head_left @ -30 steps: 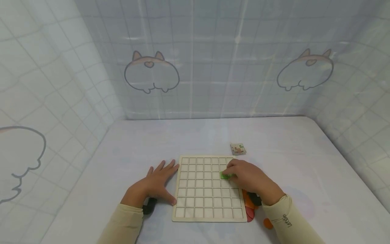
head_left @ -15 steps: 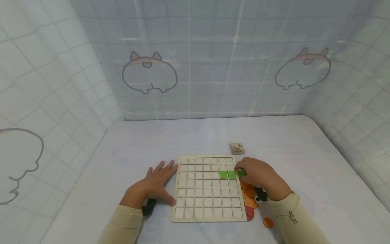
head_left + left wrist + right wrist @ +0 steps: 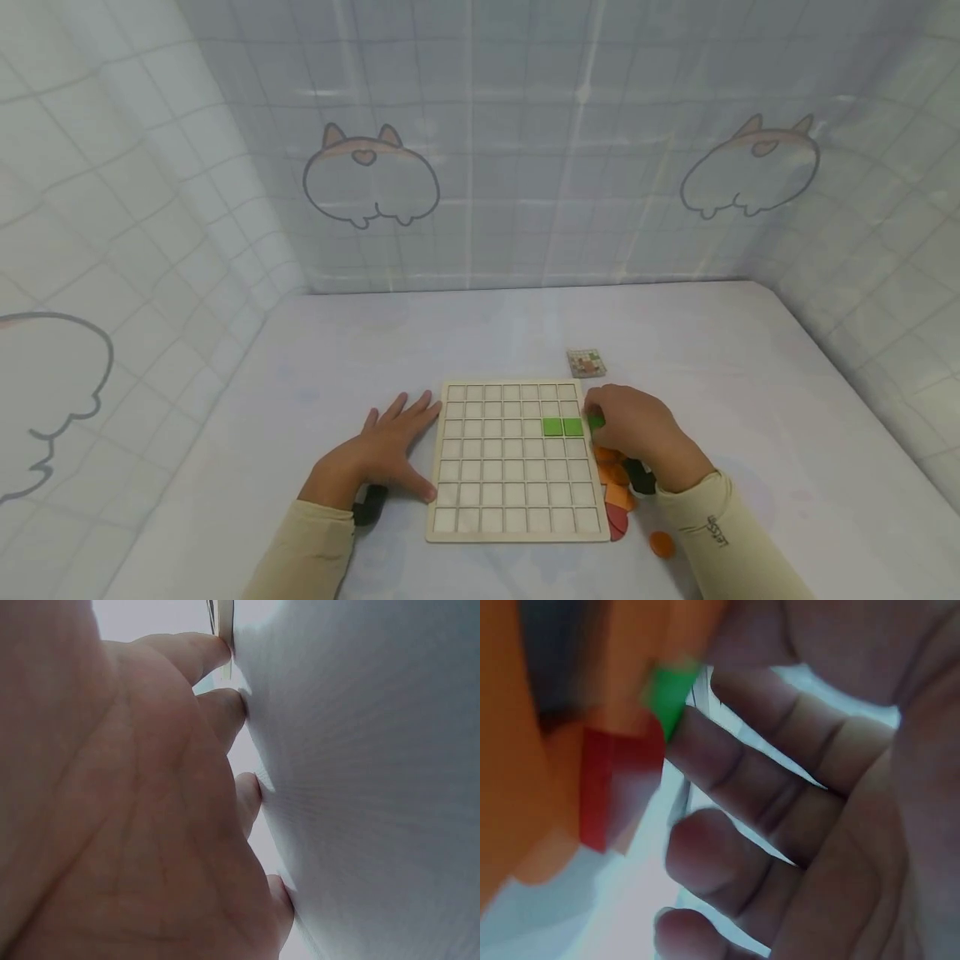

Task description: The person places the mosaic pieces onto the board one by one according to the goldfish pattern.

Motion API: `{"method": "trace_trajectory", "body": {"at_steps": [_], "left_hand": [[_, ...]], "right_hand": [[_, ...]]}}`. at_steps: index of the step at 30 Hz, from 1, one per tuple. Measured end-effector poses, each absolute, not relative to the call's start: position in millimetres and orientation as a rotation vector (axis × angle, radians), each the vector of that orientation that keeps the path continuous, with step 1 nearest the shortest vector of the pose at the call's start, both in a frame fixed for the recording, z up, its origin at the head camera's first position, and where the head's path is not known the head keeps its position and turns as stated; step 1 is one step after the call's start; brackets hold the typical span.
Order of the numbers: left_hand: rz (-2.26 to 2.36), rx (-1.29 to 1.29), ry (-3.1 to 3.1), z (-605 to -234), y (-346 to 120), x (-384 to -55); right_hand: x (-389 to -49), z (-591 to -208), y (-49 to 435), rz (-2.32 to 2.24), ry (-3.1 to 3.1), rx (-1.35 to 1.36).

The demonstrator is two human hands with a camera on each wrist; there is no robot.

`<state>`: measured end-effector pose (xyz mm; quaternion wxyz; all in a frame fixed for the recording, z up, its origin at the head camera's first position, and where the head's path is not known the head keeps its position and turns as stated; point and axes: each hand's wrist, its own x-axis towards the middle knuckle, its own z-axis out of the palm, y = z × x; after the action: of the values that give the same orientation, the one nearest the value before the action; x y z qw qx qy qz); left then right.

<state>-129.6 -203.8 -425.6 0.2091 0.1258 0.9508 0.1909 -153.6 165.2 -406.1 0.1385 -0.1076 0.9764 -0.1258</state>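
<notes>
A pale square board (image 3: 495,471) with a grid of recessed cells lies flat on the table. Two green square tiles (image 3: 562,427) sit side by side in cells near its right edge. My left hand (image 3: 386,454) rests spread beside the board's left edge, thumb and index fingertip right at the rim. Its fingertips (image 3: 225,712) touch the table in the left wrist view. Just past the right edge, my right hand (image 3: 637,425) has its fingers bent around another green tile (image 3: 596,422). That tile (image 3: 671,697) shows at the fingertips in the right wrist view, partly behind orange pieces.
Orange pieces (image 3: 611,471), a red piece (image 3: 617,521) and a black piece (image 3: 640,477) are heaped along the board's right side. One round orange piece (image 3: 662,545) lies apart, near the right sleeve. A small patterned card (image 3: 586,363) lies behind the board.
My right hand has left the first green tile in its cell and moved right to the heap. A second green tile now shows in the neighbouring cell. The left hand has stayed put.
</notes>
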Motion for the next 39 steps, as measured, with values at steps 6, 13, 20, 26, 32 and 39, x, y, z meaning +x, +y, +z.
{"method": "trace_trajectory", "body": {"at_steps": [6, 13, 20, 26, 32, 39], "left_hand": [[0.517, 0.345, 2.643, -428, -204, -130], [0.508, 0.343, 2.652, -428, -205, -130], [0.511, 0.327, 2.65, -428, -206, -129], [0.542, 0.352, 2.635, -428, -206, -131], [0.546, 0.367, 2.62, -432, -204, -130], [0.546, 0.363, 2.622, -427, -206, -130]], "right_hand": [[-155, -409, 166, -0.359, 2.819, -0.286], [-160, -408, 166, -0.256, 2.904, -0.375], [-162, -407, 157, -0.427, 2.942, -0.488], [-162, -408, 144, -0.433, 2.953, -0.58], [-165, -412, 134, -0.4, 2.918, -0.69], [-174, -417, 132, -0.39, 2.931, -0.875]]}}
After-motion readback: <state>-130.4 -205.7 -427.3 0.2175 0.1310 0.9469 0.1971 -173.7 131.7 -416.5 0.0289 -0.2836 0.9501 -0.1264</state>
